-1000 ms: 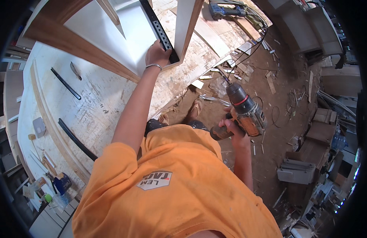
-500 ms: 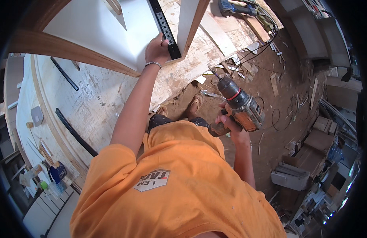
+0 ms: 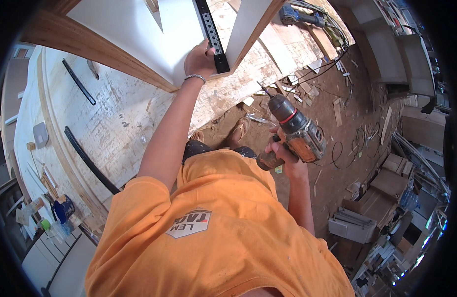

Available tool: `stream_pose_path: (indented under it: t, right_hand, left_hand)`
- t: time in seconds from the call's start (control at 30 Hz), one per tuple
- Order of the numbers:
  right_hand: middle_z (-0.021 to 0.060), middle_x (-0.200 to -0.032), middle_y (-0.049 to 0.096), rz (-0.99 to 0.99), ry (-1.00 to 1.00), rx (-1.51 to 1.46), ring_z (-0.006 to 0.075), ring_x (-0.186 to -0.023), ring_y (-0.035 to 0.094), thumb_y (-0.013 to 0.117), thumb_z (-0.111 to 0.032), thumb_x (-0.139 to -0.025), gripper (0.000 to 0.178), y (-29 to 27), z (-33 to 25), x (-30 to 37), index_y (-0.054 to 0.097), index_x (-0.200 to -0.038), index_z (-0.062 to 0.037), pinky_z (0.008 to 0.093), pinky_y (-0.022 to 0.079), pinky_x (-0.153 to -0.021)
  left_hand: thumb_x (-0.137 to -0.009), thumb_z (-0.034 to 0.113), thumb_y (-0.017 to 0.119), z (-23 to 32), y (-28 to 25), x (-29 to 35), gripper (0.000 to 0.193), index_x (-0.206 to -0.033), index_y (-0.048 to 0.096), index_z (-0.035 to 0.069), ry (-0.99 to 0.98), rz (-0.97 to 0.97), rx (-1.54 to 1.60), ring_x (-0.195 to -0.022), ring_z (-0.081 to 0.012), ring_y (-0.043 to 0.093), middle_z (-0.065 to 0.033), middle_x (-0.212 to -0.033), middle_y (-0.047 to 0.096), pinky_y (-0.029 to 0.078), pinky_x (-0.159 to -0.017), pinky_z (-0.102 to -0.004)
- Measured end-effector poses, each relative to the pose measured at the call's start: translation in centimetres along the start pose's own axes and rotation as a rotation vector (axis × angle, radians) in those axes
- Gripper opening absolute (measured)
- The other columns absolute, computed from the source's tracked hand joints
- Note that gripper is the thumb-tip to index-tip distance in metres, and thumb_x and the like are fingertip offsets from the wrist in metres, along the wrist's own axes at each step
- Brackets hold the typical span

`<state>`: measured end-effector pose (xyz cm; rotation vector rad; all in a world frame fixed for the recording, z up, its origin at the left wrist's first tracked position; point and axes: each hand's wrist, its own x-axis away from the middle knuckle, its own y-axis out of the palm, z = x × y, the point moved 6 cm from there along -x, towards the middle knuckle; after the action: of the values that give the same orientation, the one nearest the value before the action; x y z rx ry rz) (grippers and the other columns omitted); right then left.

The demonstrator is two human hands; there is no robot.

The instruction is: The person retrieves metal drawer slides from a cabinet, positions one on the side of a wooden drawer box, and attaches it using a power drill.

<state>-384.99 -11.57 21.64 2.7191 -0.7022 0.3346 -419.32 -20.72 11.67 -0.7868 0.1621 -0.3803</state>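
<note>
A white cabinet box (image 3: pixel 134 37) with brown wooden edges stands on the worktable (image 3: pixel 134 111). Along its inner face lies a black drawer slide (image 3: pixel 221 63) with a row of holes. My left hand (image 3: pixel 199 62) reaches into the box, its curled fingers closed against the near end of the slide; some fingertips are hidden. In front of my body, over the floor, my right hand (image 3: pixel 287 156) grips a cordless drill (image 3: pixel 303 134). The drill's thin bit (image 3: pixel 262 87) points up toward the table's edge, apart from the slide and the cabinet.
Two more black rails (image 3: pixel 79 81) lie on the table's left side, near a toothed saw blade (image 3: pixel 93 70). A blue power tool (image 3: pixel 301 17) with a cable sits at the far right. Wood scraps (image 3: pixel 338 111) litter the floor, with cardboard boxes (image 3: pixel 388 188) at right.
The view has shifted slightly, so the cabinet and table sit a little farther right. My left hand stays at the slide, and the drill has moved barely left relative to my body.
</note>
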Motion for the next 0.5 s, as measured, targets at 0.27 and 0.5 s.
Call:
stream_pose_path:
  t: [0.27,0.5]
  right_hand:
    - [0.0070,-0.098,0.066,0.102,0.053,0.338,0.0142,-0.070,0.063,0.068,-0.003,-0.081,0.034,4.7,-5.7,-2.3,0.062,-0.114,0.0018,0.0295,0.050,-0.063]
    - [0.0060,-0.079,0.065,0.046,0.118,0.732,0.0132,-0.064,0.061,0.063,-0.009,-0.081,0.024,9.3,-7.6,-8.3,0.063,-0.101,0.0032,0.0309,0.051,-0.060]
  left_hand:
    - [-0.094,0.033,0.059,0.1,-0.7,0.1,0.052,-0.139,0.055,0.007,-0.029,-0.040,0.031,-0.100,-0.0302,0.067,-0.0169,-0.104,0.071,0.050,-0.090,-0.0386]
    - [-0.092,0.028,0.061,-0.3,-0.8,-0.7,0.055,-0.142,0.050,0.005,0.012,-0.160,0.064,-0.105,-0.0312,0.067,-0.0181,-0.107,0.071,0.050,-0.091,-0.0392]
